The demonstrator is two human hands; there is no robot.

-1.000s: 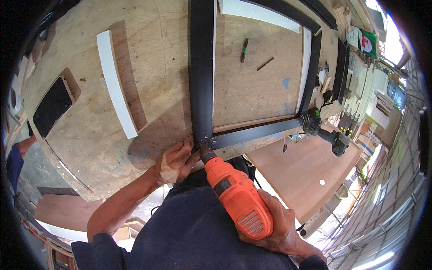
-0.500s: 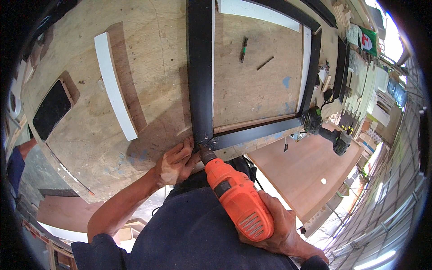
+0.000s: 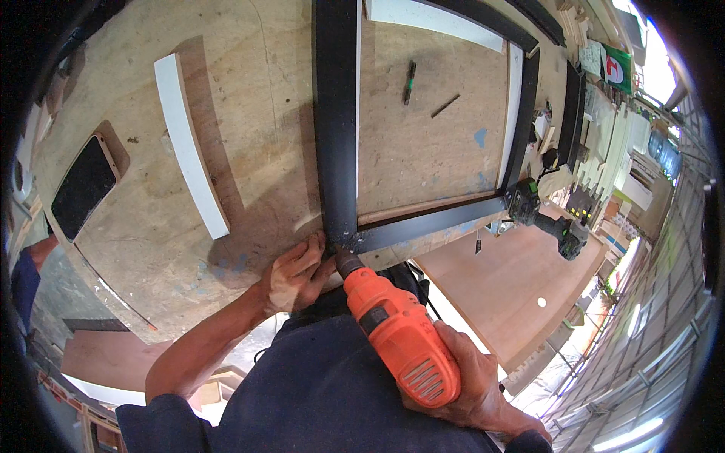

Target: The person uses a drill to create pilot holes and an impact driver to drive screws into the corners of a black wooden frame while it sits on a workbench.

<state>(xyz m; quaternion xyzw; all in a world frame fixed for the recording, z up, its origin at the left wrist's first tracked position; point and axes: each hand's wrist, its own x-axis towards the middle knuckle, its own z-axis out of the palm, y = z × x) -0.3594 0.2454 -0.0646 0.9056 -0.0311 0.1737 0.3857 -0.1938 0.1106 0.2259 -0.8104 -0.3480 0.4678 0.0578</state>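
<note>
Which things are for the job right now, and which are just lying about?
In use, it seems:
orange drill, in the right hand
black frame, its corner by the left hand

Probably just lying about:
phone
loose white strip
green-and-black stick
thin dark stick

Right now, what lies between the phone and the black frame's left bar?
In the head view, one long white strip lies on the wooden tabletop between the phone and the black frame, touching neither.
</note>
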